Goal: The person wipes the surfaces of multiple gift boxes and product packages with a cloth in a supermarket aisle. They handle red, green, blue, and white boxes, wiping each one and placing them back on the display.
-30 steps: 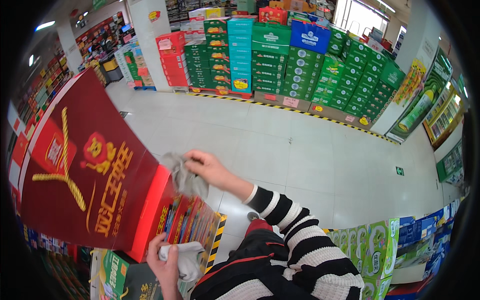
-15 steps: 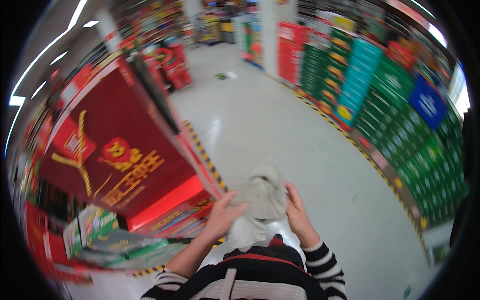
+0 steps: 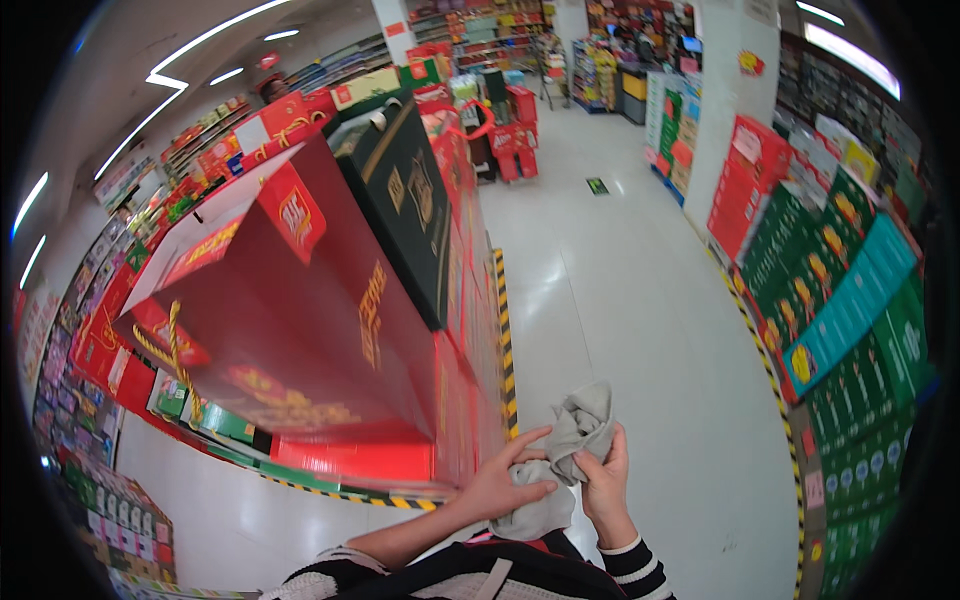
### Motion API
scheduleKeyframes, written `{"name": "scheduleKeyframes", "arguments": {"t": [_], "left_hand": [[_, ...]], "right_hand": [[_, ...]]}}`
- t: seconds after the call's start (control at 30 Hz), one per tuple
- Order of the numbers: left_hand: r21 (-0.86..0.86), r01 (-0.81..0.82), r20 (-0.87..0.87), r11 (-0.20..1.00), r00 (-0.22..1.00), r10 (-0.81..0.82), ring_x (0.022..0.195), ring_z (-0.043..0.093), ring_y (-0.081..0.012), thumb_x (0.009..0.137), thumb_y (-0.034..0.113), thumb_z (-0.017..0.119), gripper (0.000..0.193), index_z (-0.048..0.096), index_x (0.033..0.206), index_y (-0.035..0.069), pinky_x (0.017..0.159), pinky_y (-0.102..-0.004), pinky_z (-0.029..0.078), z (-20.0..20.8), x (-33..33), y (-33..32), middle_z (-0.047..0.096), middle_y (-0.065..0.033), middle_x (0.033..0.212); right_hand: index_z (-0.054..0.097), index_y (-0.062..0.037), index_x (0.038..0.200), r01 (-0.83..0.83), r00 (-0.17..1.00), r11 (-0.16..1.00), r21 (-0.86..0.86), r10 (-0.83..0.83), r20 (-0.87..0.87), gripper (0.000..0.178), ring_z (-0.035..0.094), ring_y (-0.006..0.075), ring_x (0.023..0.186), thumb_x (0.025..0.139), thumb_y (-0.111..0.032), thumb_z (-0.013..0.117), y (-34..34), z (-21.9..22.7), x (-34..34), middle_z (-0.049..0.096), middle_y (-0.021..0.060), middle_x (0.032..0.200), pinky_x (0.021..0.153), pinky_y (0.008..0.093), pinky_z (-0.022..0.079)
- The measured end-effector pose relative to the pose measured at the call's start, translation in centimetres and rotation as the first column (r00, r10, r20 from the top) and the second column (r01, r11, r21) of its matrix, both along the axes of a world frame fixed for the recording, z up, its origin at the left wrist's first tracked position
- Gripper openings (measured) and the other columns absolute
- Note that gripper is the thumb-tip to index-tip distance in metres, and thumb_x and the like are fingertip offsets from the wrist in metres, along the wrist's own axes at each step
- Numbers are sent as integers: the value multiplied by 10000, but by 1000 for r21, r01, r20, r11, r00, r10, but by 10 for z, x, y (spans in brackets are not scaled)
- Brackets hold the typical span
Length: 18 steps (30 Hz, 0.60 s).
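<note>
A crumpled grey cloth [image 3: 583, 425] is held in front of my body, bunched at the top with a looser fold hanging below. My right hand [image 3: 606, 485] grips its right side, thumb pressed on the fabric. From the left, my left hand [image 3: 505, 487] holds the lower part, its thumb and fingers on either side of the cloth. Some of the left fingers are hidden behind the fabric.
On the left a large red gift bag [image 3: 310, 290] with a yellow rope handle stands on stacked red boxes, beside a dark green box [image 3: 395, 200]. Green cartons [image 3: 860, 440] line the right side. Yellow-black tape [image 3: 505, 340] edges the pale aisle floor [image 3: 640, 290].
My view has swung left, so the shelves and aisle sit further right. The cloth has been gathered tighter at the top, and my right thumb now presses on it.
</note>
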<state>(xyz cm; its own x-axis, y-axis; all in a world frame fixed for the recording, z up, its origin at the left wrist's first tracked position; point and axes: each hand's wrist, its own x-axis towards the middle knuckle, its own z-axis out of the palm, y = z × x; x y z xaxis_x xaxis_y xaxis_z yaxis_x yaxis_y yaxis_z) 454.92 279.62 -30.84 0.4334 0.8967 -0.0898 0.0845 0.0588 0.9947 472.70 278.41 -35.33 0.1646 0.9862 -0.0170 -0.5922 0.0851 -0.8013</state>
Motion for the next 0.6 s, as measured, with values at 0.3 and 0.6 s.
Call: {"name": "scheduleKeyframes", "arguments": {"t": [0.3, 0.6], "left_hand": [[157, -492, -136, 856, 848, 512, 996, 683, -154, 813, 164, 838, 309, 723, 1074, 46, 892, -299, 522, -29, 12, 78, 725, -53, 997], [-332, -700, 329, 632, 543, 773, 1151, 604, -158, 718, 184, 899, 665, 598, 1292, 34, 1002, -336, 471, -74, -17, 101, 634, -108, 1240]], "right_hand": [[392, -23, 1366, -216, 956, 975, 40, 204, 211, 567, 569, 177, 1183, 877, 18, 676, 178, 34, 21, 566, 114, 1290, 1019, 354, 478], [388, -63, 1362, -542, 835, 814, 210, 550, 25, 527, 566, 185, 1197, 904, 29, 631, 357, 57, -42, 549, 94, 1293, 1023, 355, 478]]}}
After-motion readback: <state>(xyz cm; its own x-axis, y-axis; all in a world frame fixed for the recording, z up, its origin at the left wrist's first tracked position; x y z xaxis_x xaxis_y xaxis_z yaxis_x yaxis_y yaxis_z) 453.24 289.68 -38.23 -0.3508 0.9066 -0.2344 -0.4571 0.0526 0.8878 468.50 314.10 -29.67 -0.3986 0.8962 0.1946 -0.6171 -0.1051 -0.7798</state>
